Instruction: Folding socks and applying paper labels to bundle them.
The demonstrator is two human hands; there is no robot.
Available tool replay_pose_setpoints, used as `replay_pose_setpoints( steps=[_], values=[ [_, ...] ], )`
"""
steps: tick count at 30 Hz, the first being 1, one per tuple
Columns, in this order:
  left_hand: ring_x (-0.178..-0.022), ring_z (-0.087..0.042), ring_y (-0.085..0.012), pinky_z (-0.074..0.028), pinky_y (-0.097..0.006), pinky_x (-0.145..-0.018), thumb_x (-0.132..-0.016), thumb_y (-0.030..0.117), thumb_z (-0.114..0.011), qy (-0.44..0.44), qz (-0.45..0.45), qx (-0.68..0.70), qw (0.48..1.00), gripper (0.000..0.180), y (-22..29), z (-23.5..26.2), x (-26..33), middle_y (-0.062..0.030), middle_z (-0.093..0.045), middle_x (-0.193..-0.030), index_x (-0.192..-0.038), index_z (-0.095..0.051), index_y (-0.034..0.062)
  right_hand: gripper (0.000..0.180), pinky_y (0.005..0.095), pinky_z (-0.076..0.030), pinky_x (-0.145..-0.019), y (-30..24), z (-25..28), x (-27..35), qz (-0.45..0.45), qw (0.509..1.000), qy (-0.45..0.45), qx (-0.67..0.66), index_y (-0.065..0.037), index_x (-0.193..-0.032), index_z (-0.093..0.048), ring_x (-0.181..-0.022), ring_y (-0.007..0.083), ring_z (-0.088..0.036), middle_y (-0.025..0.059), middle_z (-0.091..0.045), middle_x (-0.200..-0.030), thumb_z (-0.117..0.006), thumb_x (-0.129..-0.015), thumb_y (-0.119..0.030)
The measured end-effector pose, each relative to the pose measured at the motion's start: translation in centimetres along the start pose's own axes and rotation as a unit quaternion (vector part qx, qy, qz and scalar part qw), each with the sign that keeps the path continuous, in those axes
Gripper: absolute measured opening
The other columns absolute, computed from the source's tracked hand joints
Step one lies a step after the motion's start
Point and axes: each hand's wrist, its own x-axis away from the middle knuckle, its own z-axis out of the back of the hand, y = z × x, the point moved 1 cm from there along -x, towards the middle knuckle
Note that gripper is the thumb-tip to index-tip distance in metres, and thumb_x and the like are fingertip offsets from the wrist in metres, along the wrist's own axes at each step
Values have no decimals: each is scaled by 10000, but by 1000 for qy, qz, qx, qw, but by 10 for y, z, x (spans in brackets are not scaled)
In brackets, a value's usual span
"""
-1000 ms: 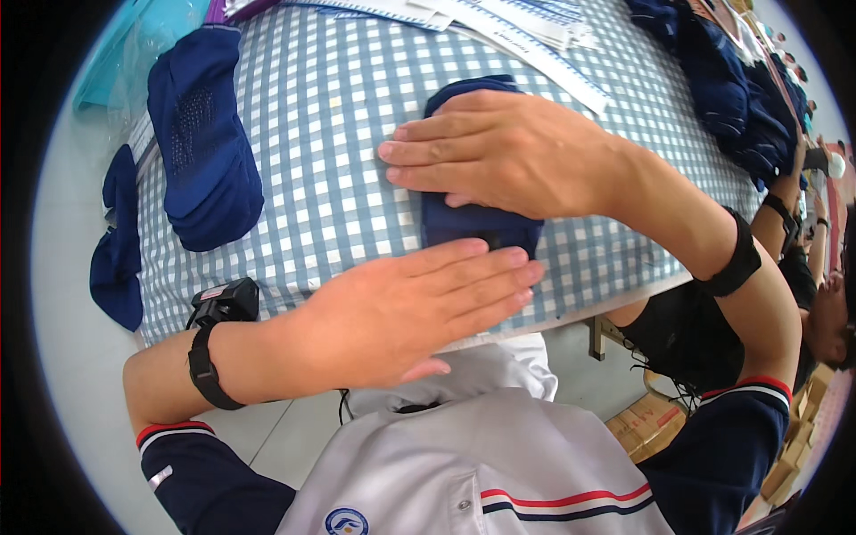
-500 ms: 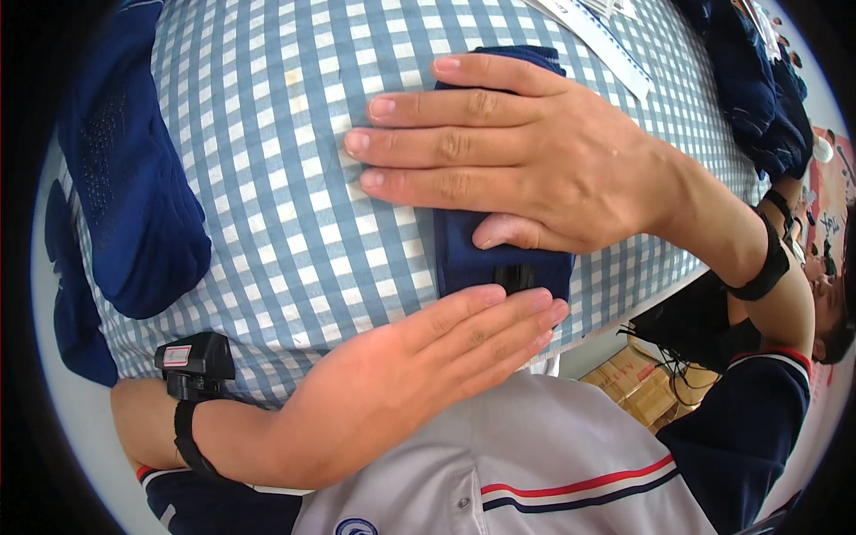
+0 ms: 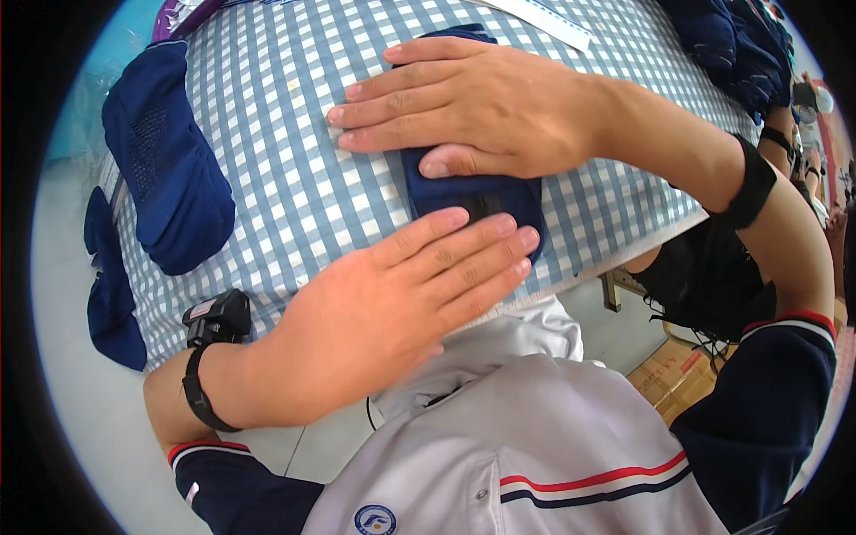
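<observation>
A folded navy sock (image 3: pixel 499 193) lies flat on the checked tablecloth, partly covered by my hands. My right hand (image 3: pixel 495 107) rests palm down across its upper part, fingers straight and thumb apart. Over the sock's near end, my left hand (image 3: pixel 374 303) lies with fingers stretched out flat. A dark patch on the sock shows between the two hands. Neither hand grasps anything, and what lies under the palms is hidden.
Navy socks with a dotted patch (image 3: pixel 169 169) lie at the left, another dark blue sock (image 3: pixel 114 285) hanging at the table edge. A navy pile (image 3: pixel 727 53) sits far right, near another person's arm. A white strip (image 3: pixel 544 22) lies at the far edge; a cardboard box (image 3: pixel 673 374) stands below.
The whole view has shifted, so the table and both hands sit higher in the picture. Both hands stay flat on the sock, in nearly the same places.
</observation>
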Motion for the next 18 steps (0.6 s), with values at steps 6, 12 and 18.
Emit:
replay_pose_setpoints(
  steps=[6, 12, 18],
  values=[
    [-1549, -264, -261, -174, -447, -1273, -746, 399, -792, -33, 4, -9, 999, 976, 3, 10, -1, -106, -327, -1655, -1552, -378, 36, 478, 436, -223, -1259, 1, -5, 0, -4, 999, 41, 9, -96, -1500, -498, -1485, 215, -385, 73, -469, -1576, -397, -1095, -329],
    [-1545, -256, -345, -165, -490, -1258, -821, 646, -596, -52, 41, -67, 996, 1018, 1, 12, -2, -183, -314, -1647, -1546, -362, -29, 485, 436, -205, -1265, -2, -12, -2, -12, 999, 46, 10, -104, -1508, -495, -1492, 213, -374, 60, -460, -1585, -372, -1102, -340],
    [-1509, -316, -405, -231, -499, -1232, -864, 664, -569, -61, 40, -56, 996, 1002, 0, 15, -11, -235, -368, -1604, -1530, -366, -57, 462, 432, -208, -1265, 6, -21, 1, 14, 996, 89, 15, -95, -1480, -526, -1471, 211, -401, 74, -508, -1543, -379, -1104, -320]
  ],
)
